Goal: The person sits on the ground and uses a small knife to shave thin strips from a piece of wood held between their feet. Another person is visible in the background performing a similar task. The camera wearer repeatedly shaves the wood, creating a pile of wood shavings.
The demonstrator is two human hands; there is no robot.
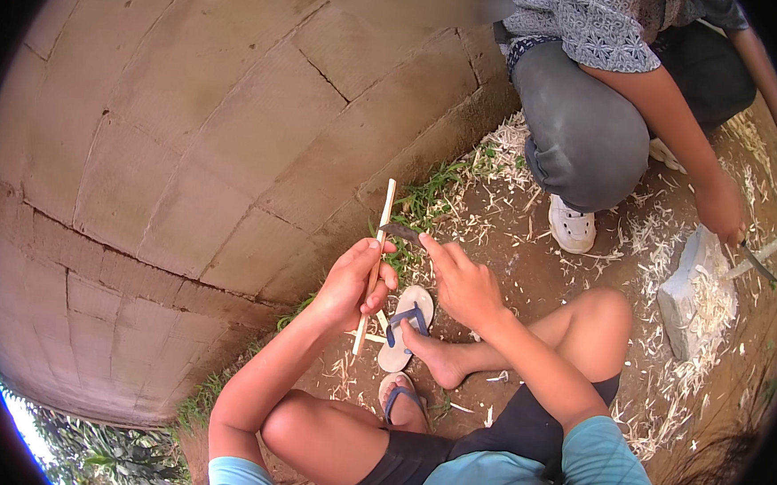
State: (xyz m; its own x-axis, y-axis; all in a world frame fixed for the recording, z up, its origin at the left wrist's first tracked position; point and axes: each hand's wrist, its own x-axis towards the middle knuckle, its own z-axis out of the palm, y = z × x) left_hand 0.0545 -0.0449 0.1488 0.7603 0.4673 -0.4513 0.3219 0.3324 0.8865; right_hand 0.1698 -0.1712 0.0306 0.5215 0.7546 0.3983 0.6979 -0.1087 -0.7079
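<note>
My left hand (357, 281) is closed around a slim, pale wooden stick (386, 205), which sticks out above and below my fingers. In my right hand (462, 283) is a knife, gripped with the index finger stretched along it; the handle is hidden by my fingers. Its dark blade (400, 232) reaches left and meets the stick just above my left hand. Below my hands lies a sandal (408, 328) with blue straps, with my bare foot (435, 359) beside it. My other foot wears the matching sandal (399, 399).
A block wall (208, 143) rises at the left. At the upper right a person in grey trousers (578, 121) crouches, holding a knife (758, 263) over a pale stone block (686, 292). Wood shavings (656, 383) litter the brown dirt. Grass (432, 192) grows along the wall's foot.
</note>
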